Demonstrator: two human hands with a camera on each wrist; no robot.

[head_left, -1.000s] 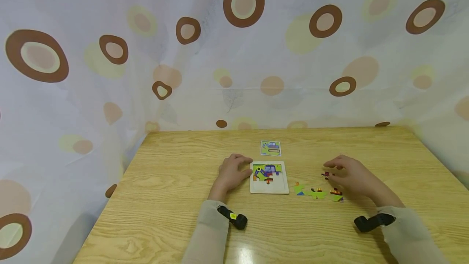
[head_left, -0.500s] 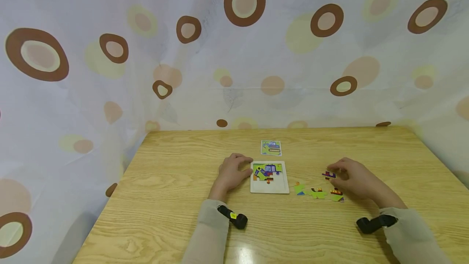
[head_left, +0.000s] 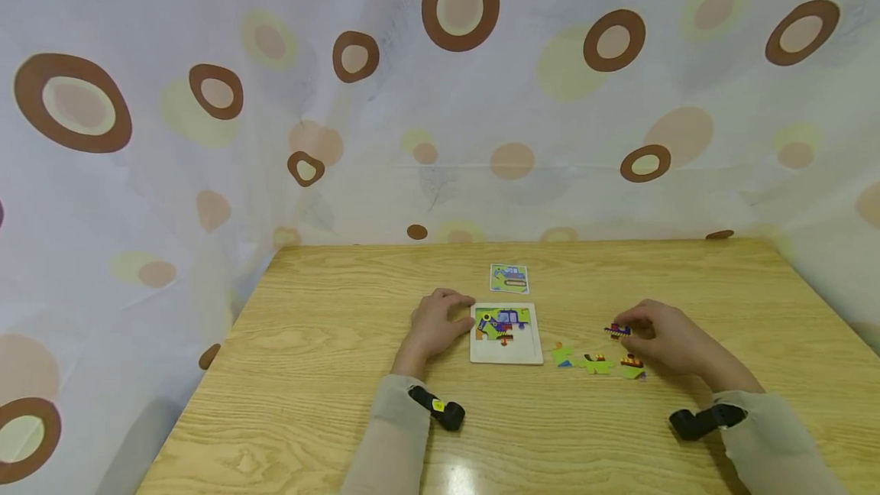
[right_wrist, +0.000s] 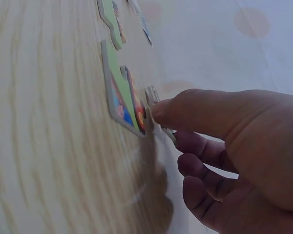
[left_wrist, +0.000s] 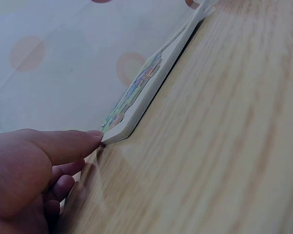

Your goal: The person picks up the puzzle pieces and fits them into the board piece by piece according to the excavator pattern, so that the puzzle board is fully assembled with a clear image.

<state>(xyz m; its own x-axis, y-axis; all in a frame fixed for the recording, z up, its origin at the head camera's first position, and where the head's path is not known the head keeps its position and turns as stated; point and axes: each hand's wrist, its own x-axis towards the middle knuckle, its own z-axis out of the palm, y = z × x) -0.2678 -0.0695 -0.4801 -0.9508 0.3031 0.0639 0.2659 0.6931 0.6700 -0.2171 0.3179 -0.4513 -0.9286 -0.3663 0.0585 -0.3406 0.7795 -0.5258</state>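
Note:
A square puzzle board point(head_left: 507, 354) with a pale frame holds several fitted pieces of an excavator picture in its upper half. My left hand point(head_left: 436, 322) touches the board's left side, the index fingertip at the far corner and the thumb at the edge. In the left wrist view, the thumb point(left_wrist: 73, 145) meets the board's rim. To the right of the board, my right hand point(head_left: 663, 334) pinches a dark purple and red puzzle piece point(head_left: 616, 331) between thumb and fingers. The right wrist view shows this puzzle piece point(right_wrist: 153, 93) on edge, partly hidden behind the thumb.
Three loose green puzzle pieces lie in a row right of the board: one with a blue corner point(head_left: 561, 355), a middle one point(head_left: 596, 364), and one with red and orange point(head_left: 632, 367). A small picture card point(head_left: 509, 279) lies behind the board on the wooden table point(head_left: 309, 373).
My right thumb and fingers have closed on the dark purple and red puzzle piece, and the hand has shifted slightly toward me. My left hand stays at the board.

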